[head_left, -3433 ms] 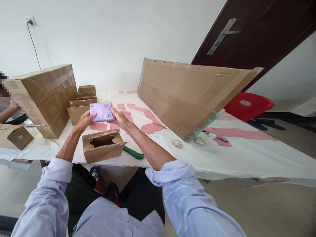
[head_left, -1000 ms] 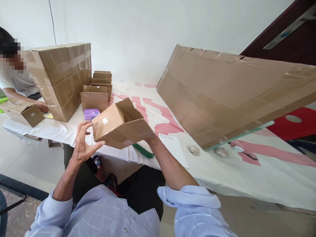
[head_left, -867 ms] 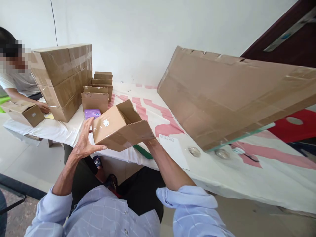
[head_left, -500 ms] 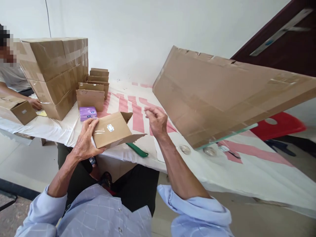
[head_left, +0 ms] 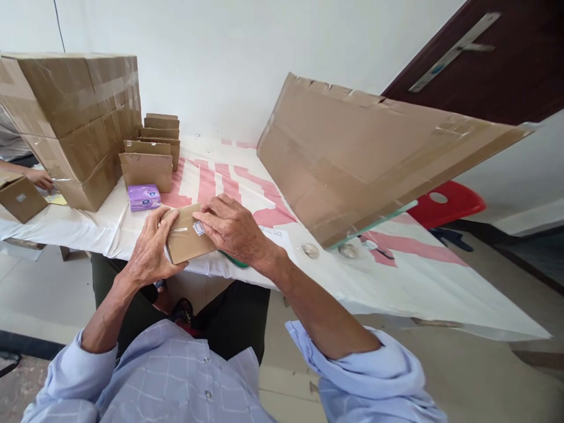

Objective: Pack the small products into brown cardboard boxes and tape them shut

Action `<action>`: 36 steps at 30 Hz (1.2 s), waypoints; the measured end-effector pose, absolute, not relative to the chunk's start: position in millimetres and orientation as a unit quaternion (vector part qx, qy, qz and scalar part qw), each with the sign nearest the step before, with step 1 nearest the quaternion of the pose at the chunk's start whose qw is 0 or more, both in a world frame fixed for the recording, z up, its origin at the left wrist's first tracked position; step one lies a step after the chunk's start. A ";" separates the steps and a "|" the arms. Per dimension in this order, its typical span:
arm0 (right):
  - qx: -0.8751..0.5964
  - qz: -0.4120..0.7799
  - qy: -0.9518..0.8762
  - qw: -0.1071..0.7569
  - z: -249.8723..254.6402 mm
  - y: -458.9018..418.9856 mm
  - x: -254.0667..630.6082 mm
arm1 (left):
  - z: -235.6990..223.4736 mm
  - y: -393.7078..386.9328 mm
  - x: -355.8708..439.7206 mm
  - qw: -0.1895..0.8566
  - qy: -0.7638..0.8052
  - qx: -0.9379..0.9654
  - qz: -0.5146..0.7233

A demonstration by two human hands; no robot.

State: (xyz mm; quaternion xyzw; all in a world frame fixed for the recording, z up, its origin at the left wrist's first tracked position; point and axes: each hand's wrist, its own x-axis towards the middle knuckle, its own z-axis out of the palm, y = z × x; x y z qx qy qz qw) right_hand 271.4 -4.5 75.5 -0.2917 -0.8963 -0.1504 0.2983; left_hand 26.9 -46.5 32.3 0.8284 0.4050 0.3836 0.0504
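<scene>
A small brown cardboard box [head_left: 187, 242] is held just over the table's front edge, with a strip of clear tape and a small white label [head_left: 198, 228] with a dark border on its upper face. My left hand [head_left: 152, 247] is wrapped round the box's left end. My right hand [head_left: 231, 226] lies over the right end, fingers bent and pressed together, one digit touching the label's edge. It hides the flaps there. Part of a green-handled tool [head_left: 234, 260] shows beneath the right hand. A purple tissue pack [head_left: 144, 197] stands just beyond my left hand.
Stacked taped cartons [head_left: 73, 111] rise at the left. Several open small boxes [head_left: 147, 171] stand in a row behind the tissue pack. A large cardboard sheet [head_left: 361, 158] leans at the right, with tape rolls [head_left: 310, 251] near its base. At far left shows a co-worker's hand [head_left: 40, 178].
My right hand has moved left and down onto the box's right end, where flaps stood open. My left hand keeps its hold. The view has shifted to the right.
</scene>
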 end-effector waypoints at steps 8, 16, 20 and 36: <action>-0.287 -0.170 -0.897 0.290 75.7 -5.5 269.4 | 34.0 -46.6 27.9 0.050 0.403 0.830 0.383; -0.271 -0.165 -0.898 0.305 73.3 -4.5 267.9 | 33.2 -47.5 26.0 0.049 0.402 0.828 0.387; -0.270 -0.146 -0.899 0.312 73.9 -4.3 267.6 | 33.4 -48.0 26.3 0.049 0.403 0.829 0.385; -0.274 -0.045 -0.905 0.322 74.8 -4.4 270.3 | 35.6 -47.4 28.0 0.049 0.400 0.831 0.384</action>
